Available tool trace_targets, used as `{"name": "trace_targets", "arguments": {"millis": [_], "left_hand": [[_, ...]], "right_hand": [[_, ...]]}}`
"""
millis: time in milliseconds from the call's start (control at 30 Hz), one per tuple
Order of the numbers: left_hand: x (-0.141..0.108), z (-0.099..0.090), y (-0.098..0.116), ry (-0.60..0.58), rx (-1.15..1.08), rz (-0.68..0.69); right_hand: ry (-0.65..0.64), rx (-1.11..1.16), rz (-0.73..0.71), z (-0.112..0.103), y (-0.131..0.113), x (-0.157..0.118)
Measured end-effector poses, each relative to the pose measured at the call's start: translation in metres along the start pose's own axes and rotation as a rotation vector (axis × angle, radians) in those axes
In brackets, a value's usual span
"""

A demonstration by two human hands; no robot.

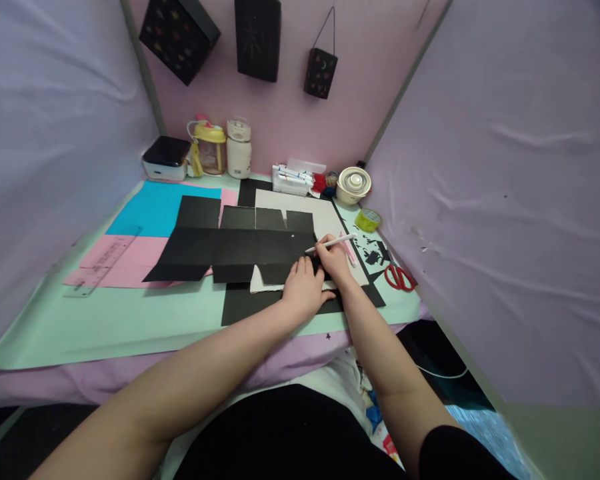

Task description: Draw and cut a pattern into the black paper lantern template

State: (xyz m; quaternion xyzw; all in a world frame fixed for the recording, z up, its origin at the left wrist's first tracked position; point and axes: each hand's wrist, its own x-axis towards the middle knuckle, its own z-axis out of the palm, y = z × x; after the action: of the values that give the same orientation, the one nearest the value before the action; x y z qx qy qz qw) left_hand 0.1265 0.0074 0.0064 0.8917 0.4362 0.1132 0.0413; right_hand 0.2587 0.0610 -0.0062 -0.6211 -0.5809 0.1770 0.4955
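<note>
A folded black card (235, 247) with slit flaps along its upper and lower edges lies across the desk. My right hand (333, 257) grips a white pen (337, 241), its tip at the card's right part. A small light mark shows on the card above the tip. My left hand (304, 288) lies flat with fingers stretched out, pressing the card's lower right part. Beneath the card are a white board (275, 199) and a larger black sheet (240, 308). A pink pen-like item (349, 252) lies just right of my right hand, partly hidden.
Blue paper (147, 207), pink paper (97, 257) and a clear ruler (105, 263) lie left. Red scissors (400, 278), black scraps (373, 253) and yellow-green tape (368, 220) lie right. A marker box (293, 181), cups (239, 150) and a round container (353, 185) stand at the back.
</note>
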Motion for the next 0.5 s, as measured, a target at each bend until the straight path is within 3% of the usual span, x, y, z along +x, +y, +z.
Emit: {"name": "trace_targets", "arguments": {"millis": [500], "left_hand": [[0.0005, -0.0005, -0.0003, -0.006, -0.004, 0.008]], "right_hand": [[-0.036, -0.004, -0.016, 0.0009, 0.0014, -0.0009]]}}
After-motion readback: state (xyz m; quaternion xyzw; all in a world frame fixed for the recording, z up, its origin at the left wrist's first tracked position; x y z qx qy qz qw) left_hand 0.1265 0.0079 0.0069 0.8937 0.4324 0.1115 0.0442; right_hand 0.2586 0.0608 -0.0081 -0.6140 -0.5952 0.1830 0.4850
